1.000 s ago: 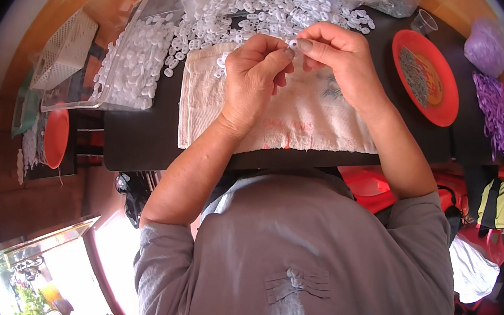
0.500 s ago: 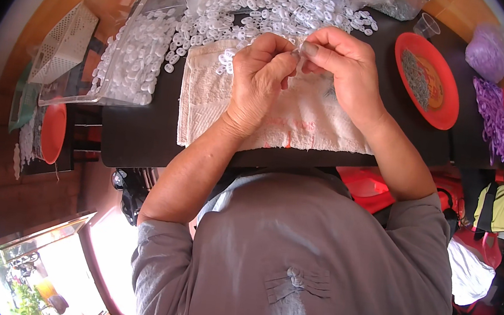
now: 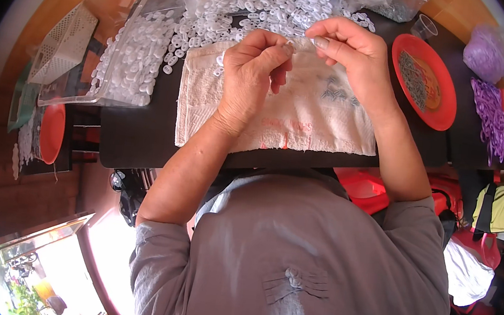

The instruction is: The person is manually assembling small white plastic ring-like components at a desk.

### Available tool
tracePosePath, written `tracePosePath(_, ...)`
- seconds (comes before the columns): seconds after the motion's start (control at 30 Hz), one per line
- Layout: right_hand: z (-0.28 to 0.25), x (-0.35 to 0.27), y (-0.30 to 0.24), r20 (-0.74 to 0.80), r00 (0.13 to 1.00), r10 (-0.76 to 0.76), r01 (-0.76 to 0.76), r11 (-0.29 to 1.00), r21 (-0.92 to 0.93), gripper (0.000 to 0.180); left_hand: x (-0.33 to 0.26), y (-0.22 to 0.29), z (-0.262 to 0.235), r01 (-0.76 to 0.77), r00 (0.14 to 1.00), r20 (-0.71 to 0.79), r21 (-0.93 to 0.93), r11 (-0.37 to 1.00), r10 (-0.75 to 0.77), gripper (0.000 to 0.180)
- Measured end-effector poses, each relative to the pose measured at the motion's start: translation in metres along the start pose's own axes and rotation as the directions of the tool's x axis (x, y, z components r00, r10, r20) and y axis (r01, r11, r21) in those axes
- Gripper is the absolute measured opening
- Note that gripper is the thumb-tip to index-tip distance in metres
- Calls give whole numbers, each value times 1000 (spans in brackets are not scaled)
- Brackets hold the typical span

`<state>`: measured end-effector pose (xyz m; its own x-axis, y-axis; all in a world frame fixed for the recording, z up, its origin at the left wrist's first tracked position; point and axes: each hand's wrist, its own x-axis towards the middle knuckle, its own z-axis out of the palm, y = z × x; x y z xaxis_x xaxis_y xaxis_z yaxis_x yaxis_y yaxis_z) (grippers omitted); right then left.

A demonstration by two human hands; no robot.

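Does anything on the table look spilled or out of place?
White plastic pieces lie loose on the black table beside the clear bin holding others, so they may have spilled. The pale towel also has a dark smudge.

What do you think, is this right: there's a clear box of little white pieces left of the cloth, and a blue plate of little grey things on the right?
Nearly! The plate isn't blue: the head view shows it's red. The clear box of little white pieces is left of the cloth, and the plate of little grey things is on the right.
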<state>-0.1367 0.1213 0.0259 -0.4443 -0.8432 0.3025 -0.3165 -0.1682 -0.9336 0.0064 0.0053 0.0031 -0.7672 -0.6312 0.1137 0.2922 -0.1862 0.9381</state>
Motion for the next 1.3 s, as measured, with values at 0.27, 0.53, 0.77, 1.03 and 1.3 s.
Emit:
tracePosePath(0.27, 7, 0, 4, 4, 984, -178, 175, 960, -219, 10, -2, 2, 3, 29, 999, 24, 30, 999, -30, 11)
tracePosePath(0.53, 16, -1, 12, -14, 968, -251, 235, 925, -297, 6, -2, -3, 1, 41, 999, 30, 30, 999, -42, 9)
tracePosePath(0.77, 32, -5, 20, -74, 982, -176, 160, 969, -191, 6, -2, -7, -1, 60, 998, -21, 8, 998, -59, 9)
tracePosePath(1.03, 7, 5, 15, -86, 996, -39, 37, 999, -20, 15, 1, -2, -3, 52, 998, -29, -7, 999, -52, 13)
tracePosePath(1.3, 1, 6, 4, 46, 999, 21, -25, 996, 91, 20, 2, -1, -2, 3, 1000, -8, 17, 1000, -3, 13)
